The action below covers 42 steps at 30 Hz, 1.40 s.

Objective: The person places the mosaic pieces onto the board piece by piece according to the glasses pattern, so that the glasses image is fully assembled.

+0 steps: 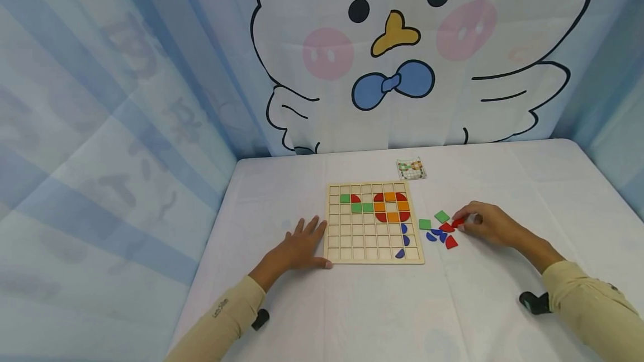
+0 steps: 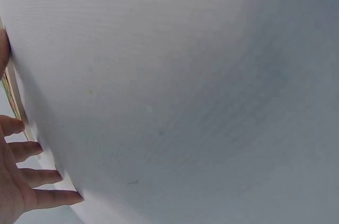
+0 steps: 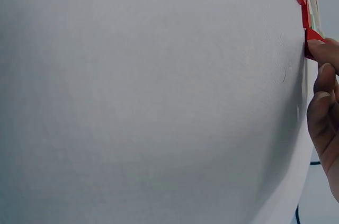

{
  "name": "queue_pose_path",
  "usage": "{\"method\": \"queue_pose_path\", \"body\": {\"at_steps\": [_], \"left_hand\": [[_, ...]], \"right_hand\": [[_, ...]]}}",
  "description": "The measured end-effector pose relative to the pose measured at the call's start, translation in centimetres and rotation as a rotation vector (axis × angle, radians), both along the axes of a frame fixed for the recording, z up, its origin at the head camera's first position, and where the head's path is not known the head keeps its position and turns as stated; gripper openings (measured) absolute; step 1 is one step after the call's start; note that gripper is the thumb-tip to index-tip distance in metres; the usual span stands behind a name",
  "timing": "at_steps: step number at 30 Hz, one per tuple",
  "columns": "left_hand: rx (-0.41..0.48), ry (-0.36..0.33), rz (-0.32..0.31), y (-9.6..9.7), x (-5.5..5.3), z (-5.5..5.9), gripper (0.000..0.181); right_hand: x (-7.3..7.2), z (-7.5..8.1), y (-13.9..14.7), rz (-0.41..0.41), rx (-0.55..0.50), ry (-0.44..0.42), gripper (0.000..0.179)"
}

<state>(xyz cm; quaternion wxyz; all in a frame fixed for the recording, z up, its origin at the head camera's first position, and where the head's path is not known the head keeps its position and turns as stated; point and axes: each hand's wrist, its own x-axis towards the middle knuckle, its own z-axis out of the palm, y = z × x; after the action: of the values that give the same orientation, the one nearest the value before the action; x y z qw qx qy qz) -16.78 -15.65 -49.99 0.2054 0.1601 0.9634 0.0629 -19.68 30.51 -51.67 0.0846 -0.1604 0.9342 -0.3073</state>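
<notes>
Pinching the red tile [image 1: 457,222] at its right end, the right hand [image 1: 485,224] has it at the right side of a loose cluster; whether it is off the tabletop cannot be told. A straight lift looks safer than a drag, since another red tile [image 1: 446,228] lies just to its left, with a blue tile [image 1: 431,237] and a green square [image 1: 442,217] in the same cluster. Further left is the gridded board [image 1: 359,244]; turning the tile to suit its cell before lowering it should spare fumbling, and care is wise near the blue half-round [image 1: 399,253] at the near right, angled unlike the two beyond it. The left hand [image 1: 302,247] grasps nothing, its fingers spread by the board's left edge and thumb at the near left corner, well placed to brace it. The picture card [image 1: 411,168] lies beyond the far right corner, handy for checking.
</notes>
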Motion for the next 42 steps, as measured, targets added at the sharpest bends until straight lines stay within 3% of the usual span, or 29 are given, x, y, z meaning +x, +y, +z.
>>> {"method": "queue_pose_path", "body": {"at_steps": [4,12,22,29,42], "left_hand": [[0.0,0.0,-0.002,0.0,0.0,0.0,0.108],[0.0,0.0,-0.001,-0.1,0.0,0.0,0.109],[0.001,-0.001,0.001,-0.2,-0.1,-0.1,0.109],[0.006,-0.002,0.003,-0.2,0.0,-0.2,0.109],[0.013,0.0,-0.002,-0.1,0.1,0.1,0.108]], "right_hand": [[0.0,0.0,-0.2,0.005,-0.007,-0.02,0.029],[0.1,0.4,-0.4,0.005,-0.007,-0.038,0.014],[-0.7,1.9,-2.1,0.015,-0.049,-0.095,0.019],[-1.6,2.5,-4.6,0.029,-0.085,-0.104,0.035],[-4.7,3.1,-11.1,0.088,-0.157,-0.086,0.03]]}}
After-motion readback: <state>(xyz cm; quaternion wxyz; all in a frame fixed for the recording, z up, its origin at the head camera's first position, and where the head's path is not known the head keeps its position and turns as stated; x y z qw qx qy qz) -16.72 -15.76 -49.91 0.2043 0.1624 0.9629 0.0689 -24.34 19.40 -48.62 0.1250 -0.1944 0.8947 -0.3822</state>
